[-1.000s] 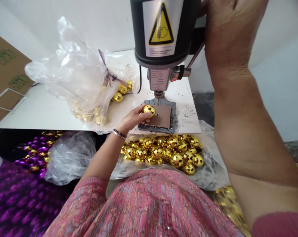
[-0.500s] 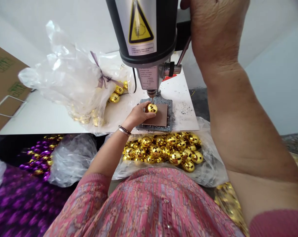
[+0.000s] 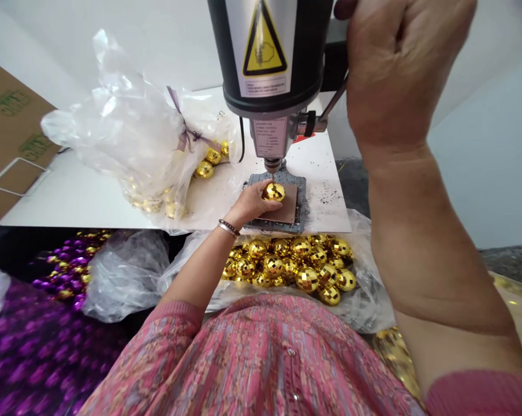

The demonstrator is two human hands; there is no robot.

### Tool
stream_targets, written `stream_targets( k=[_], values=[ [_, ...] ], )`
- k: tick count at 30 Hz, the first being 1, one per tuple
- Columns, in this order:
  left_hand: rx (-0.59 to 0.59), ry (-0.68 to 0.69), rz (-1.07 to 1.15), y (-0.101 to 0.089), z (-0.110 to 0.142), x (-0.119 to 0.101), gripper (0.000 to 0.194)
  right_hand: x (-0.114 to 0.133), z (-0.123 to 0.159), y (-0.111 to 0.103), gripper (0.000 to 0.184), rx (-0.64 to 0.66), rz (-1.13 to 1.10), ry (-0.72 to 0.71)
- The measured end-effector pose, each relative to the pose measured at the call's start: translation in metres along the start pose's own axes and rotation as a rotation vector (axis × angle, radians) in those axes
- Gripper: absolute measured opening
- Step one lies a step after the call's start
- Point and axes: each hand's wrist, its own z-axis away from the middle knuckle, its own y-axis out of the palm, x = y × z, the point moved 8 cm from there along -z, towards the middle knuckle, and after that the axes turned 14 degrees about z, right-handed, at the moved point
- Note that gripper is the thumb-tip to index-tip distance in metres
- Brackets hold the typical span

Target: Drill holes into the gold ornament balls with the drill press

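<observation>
Left grip: your left hand (image 3: 251, 204) cupped narrow around a gold mirror ball (image 3: 273, 192) | Ball: over the brown pad (image 3: 288, 211), just under the drill bit (image 3: 272, 173) | Right grip: your right hand (image 3: 399, 75) closed on the press lever (image 3: 335, 99), raised | Around: gold balls (image 3: 287, 268) on plastic below the press, purple balls (image 3: 66, 271) at lower left

One drill press (image 3: 269, 58), one held gold mirror ball (image 3: 273, 192), and roughly twenty-five more gold mirror balls (image 3: 307, 279) heaped below it.

gold mirror ball (image 3: 273, 192), faceted, shiny, right under drill bit (image 3: 272, 173)
</observation>
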Motion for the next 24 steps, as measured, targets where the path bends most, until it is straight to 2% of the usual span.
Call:
stream_targets(
  k=[3, 5, 10, 15, 21, 24],
  values=[
    [0.004, -0.008, 0.003, 0.001, 0.0, 0.0, 0.076, 0.009, 0.031, -0.016, 0.045, -0.145, 0.009, -0.131],
    [0.002, -0.01, 0.014, 0.001, 0.0, 0.0, 0.079, 0.011, 0.052, -0.021, 0.042, -0.195, 0.016, -0.248],
    [0.026, -0.001, 0.029, 0.004, 0.003, -0.004, 0.075, 0.004, 0.089, -0.014, 0.044, -0.222, 0.194, -0.408],
    [0.006, 0.041, -0.006, 0.002, 0.005, -0.008, 0.072, -0.005, 0.1, -0.004, 0.048, -0.242, 0.259, -0.373],
    [0.008, 0.071, 0.003, 0.003, 0.003, -0.003, 0.07, -0.018, 0.108, 0.01, 0.045, -0.201, 0.235, -0.305],
    [0.017, 0.044, -0.009, 0.004, 0.003, -0.001, 0.071, -0.017, 0.113, 0.008, 0.047, -0.297, 0.214, -0.33]
  ],
)
